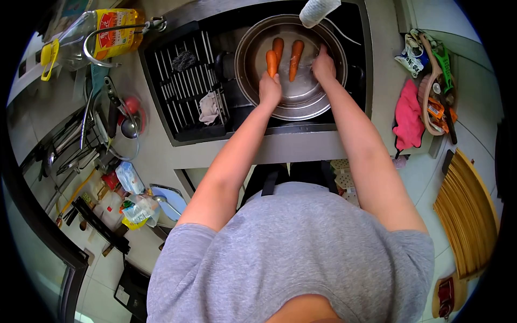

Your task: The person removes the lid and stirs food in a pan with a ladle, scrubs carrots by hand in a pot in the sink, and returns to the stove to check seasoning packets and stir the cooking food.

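A wide steel basin (301, 111) sits in the dark sink, with what looks like shallow water in it. My left hand (270, 90) is closed around the lower end of an orange carrot (271, 62) at the basin's left side. Two more carrots lie inside: one carrot (278, 45) just behind the held one, and another carrot (295, 60) to its right, with pale patches on its skin. My right hand (324, 67) reaches into the basin's right side. Its fingers are partly hidden, and whether they grip anything does not show.
A white faucet head (318, 11) hangs over the basin's far rim. Left of the basin is a black drain rack (188, 81) with a dark scouring pad (183, 61) and a pale cloth (209, 107). An oil bottle (116, 35) stands far left; a pink cloth (409, 116) lies right.
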Demonstrator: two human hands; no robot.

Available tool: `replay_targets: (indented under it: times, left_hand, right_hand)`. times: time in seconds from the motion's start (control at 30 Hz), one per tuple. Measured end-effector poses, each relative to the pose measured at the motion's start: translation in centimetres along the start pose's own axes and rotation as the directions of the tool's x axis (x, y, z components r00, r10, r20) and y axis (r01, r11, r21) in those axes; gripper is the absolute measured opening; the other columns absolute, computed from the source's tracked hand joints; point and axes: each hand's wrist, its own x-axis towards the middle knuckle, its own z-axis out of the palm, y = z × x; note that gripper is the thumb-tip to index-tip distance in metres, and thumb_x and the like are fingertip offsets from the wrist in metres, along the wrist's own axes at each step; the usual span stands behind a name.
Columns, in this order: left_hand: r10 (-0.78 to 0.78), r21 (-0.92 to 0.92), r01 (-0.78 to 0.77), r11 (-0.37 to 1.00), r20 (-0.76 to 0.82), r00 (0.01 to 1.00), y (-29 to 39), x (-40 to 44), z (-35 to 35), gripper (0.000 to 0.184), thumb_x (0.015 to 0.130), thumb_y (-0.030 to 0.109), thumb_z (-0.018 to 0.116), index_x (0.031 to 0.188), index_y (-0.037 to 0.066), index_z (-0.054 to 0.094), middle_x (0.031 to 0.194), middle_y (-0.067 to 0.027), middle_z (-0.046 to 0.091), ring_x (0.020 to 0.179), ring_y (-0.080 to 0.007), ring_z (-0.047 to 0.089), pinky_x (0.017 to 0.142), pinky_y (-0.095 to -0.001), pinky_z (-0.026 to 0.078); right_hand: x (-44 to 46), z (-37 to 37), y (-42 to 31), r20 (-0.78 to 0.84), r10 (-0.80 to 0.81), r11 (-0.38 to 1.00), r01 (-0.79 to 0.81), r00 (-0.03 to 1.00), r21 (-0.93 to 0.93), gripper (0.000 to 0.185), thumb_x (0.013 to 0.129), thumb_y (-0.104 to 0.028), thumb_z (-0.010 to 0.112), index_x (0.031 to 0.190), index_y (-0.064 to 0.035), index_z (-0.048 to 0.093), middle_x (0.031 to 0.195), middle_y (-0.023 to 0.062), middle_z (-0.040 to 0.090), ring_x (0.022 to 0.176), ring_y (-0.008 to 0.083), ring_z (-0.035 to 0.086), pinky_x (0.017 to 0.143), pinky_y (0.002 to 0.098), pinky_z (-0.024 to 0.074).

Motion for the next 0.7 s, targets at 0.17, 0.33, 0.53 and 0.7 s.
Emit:
replay_targets:
  times: [0.17,0.33,0.53,0.7]
  left_hand:
    - [0.151,0.322,-0.048,0.945,-0.301,0.942,-0.4,0.6,0.5,0.047,0.081,0.006,0.066,0.125,-0.003,0.052,0.111,-0.0246,0.058,0.109,-0.0394,0.056,0.097,-0.044,0.044]
    - [0.23,0.188,-0.201,0.961,-0.148,0.962,-1.6,1.5,-0.3,0.04,0.079,0.006,0.068,0.117,0.002,0.06,0.109,-0.0199,0.059,0.106,-0.0337,0.057,0.096,-0.0407,0.045]
    - [0.259,0.037,-0.259,0.965,0.01,0.966,-1.6,1.2,0.0,0.027,0.082,0.009,0.068,0.107,0.0,0.065,0.098,-0.018,0.064,0.086,-0.0305,0.065,0.084,-0.038,0.051]
    - [0.306,0.082,-0.316,0.945,0.114,0.945,-0.1,-0.6,1.3,0.054,0.078,0.018,0.071,0.125,-0.002,0.054,0.116,-0.0256,0.062,0.103,-0.0369,0.064,0.092,-0.0429,0.049]
  right_hand:
    - [-1.0,1.8,-4.2,-0.299,0.053,0.997,-0.035,0.953,0.065,0.045,0.092,-0.018,0.05,0.134,-0.0063,0.042,0.122,0.0241,0.055,0.108,0.0411,0.059,0.091,0.0481,0.0504]
    - [-0.7,6.8,-3.2,-0.187,-0.23,0.957,0.188,0.955,-0.22,0.06,0.08,-0.018,0.068,0.135,-0.025,0.045,0.122,0.015,0.047,0.115,0.0399,0.052,0.093,0.0485,0.0491]
    - [-1.3,5.1,-2.1,-0.387,0.034,0.998,-0.055,0.922,-0.044,0.062,0.075,-0.01,0.072,0.131,-0.0154,0.046,0.124,0.02,0.052,0.114,0.04,0.054,0.094,0.0474,0.0483]
    - [-1.0,5.9,-2.6,0.052,-0.043,0.347,-0.034,0.998,0.937,0.046,0.084,-0.009,0.071,0.122,-0.0111,0.047,0.099,0.0146,0.061,0.086,0.0306,0.063,0.08,0.0409,0.0543]
